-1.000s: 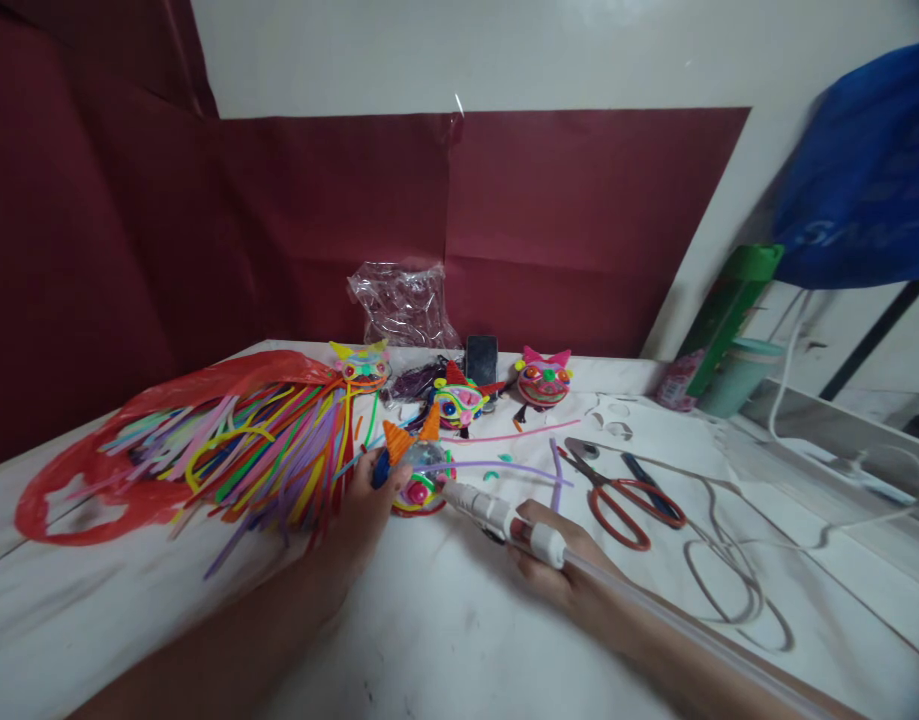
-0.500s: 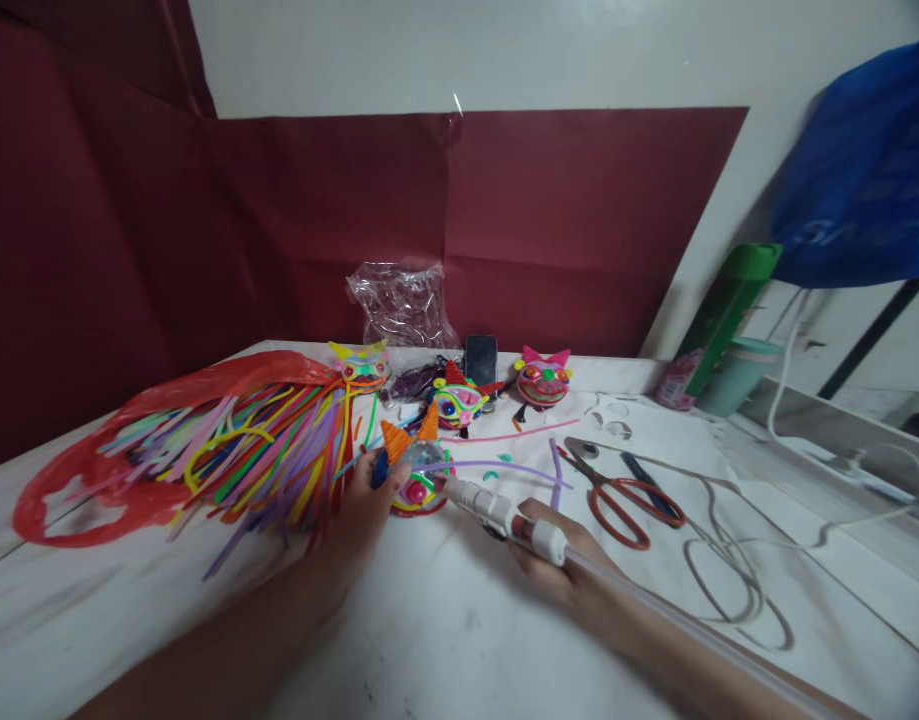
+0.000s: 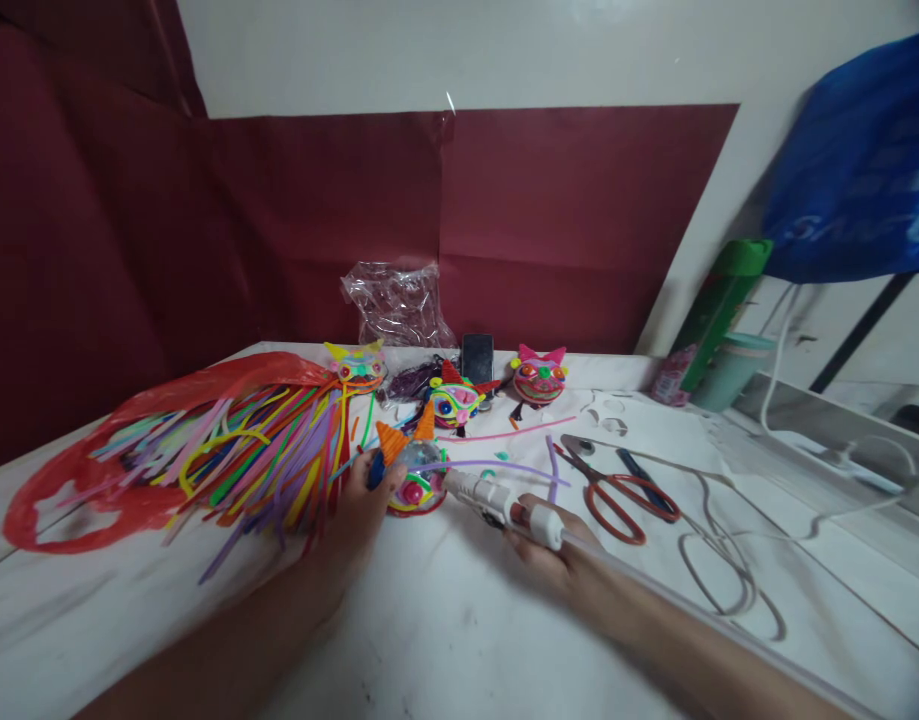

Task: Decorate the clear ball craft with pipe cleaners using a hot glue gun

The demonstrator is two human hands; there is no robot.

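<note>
My left hand (image 3: 373, 500) grips the left side of a round ornament (image 3: 414, 492) with orange ears and a pink eye. A clear, shiny patch shows on its upper part, and a purple strip (image 3: 496, 465) runs from it to the right. In my right hand (image 3: 545, 548) is a white glue gun (image 3: 485, 493), its nozzle pointing left at the ornament's right edge. A stick passes from the gun's back over my right forearm. Whether the nozzle touches the ornament is too small to tell.
Colourful strips (image 3: 264, 450) lie on a red plastic bag (image 3: 39, 530) at left. Finished-looking ornaments (image 3: 455, 403), a phone (image 3: 477, 358) and clear wrap (image 3: 399, 305) sit behind. Red-handled scissors (image 3: 616, 505), a dark cutter (image 3: 646, 485) and a cable (image 3: 718, 560) lie at right.
The whole view has shifted slightly, so things appear a little further left. Both hands keep nearly the same hold and position relative to the ornament.
</note>
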